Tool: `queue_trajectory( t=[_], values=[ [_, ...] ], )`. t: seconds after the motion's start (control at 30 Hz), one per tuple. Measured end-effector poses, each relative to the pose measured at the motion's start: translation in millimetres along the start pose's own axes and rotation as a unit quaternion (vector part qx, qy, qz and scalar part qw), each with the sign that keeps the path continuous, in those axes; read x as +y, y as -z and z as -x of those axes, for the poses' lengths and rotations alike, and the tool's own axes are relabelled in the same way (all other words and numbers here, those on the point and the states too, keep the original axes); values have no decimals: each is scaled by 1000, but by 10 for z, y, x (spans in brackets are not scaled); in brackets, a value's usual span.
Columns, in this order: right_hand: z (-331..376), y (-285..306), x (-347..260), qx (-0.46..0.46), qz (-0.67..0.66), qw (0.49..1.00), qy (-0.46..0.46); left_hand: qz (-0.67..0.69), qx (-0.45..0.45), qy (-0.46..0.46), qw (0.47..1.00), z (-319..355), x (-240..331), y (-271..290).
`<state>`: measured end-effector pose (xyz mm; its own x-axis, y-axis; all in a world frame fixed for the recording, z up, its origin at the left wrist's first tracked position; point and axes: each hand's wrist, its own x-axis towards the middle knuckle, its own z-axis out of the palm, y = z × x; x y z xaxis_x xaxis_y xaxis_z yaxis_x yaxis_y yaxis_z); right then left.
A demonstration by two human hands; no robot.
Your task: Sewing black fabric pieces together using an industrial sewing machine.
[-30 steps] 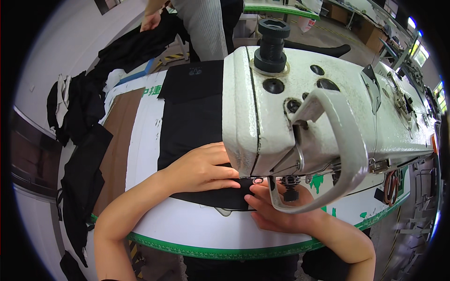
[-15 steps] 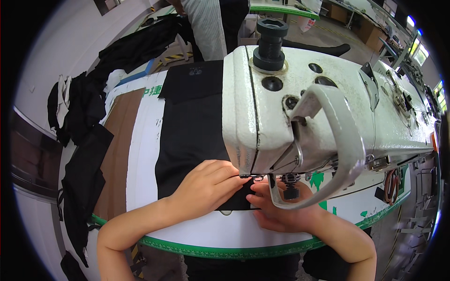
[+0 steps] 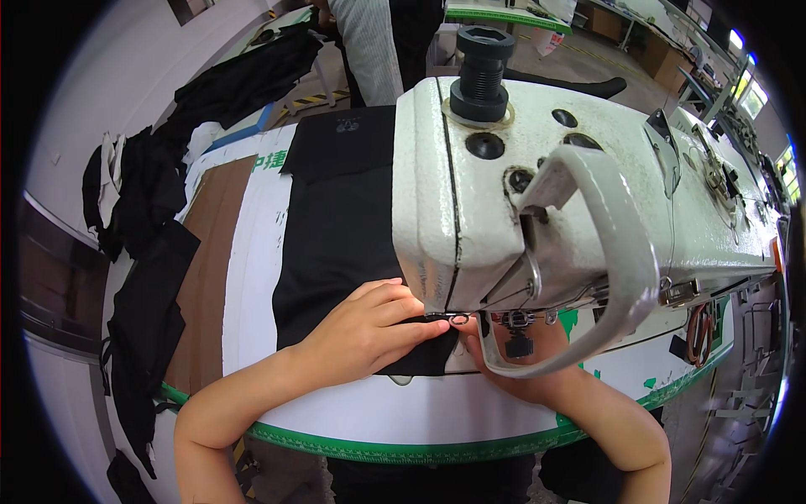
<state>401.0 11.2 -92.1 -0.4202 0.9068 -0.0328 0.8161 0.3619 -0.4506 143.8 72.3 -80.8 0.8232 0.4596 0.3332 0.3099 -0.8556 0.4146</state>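
Note:
A black cloth piece [image 3: 323, 244] lies lengthwise on the white sewing table, its right side running under the head of a white sewing machine [image 3: 426, 202]. My left hand [image 3: 365, 328] rests flat on its near part, fingers stretched toward the needle area and lit by the machine's lamp. To the right of the cloth, my right hand [image 3: 537, 370] reaches in beneath the machine, behind the curved white lever [image 3: 625, 252]. The machine parts hide most of its fingers, so what they touch does not show. The needle itself is hidden too.
A brown board [image 3: 210, 277] lies left of the cloth, with black garment pieces [image 3: 147, 286] heaped along the table's left edge. Scissors with reddish-brown handles [image 3: 699, 334] lie at the right. The table's rim [image 3: 403, 452] is green. Another person [image 3: 369, 50] stands beyond the table.
My right hand's fingers have moved from the cloth's near right edge further in under the machine head. My left hand stays flat on the cloth, almost unmoved.

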Motion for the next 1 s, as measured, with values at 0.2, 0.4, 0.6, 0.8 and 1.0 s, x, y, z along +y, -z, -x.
queue_trajectory(
  t=[0.2, 0.4, 0.6, 0.8, 1.0],
  values=[
    [-15, -46, 69, 127, 2, 986, 108, 23, -16, -16, 999, -11, -95, 4],
    [-4, -27, 72, 99, -6, 990, 96, 29, 10, -57, 998, -50, -211, 29],
    [-15, -38, 71, 117, 35, 986, 111, -19, -40, -77, 996, -61, -283, 96],
    [-14, -20, 52, 126, 18, 987, 100, 52, -27, -62, 996, -77, -359, 67],
    [1, -22, 79, 150, 17, 982, 115, 45, -25, -66, 996, -108, -438, 86]
  ],
)
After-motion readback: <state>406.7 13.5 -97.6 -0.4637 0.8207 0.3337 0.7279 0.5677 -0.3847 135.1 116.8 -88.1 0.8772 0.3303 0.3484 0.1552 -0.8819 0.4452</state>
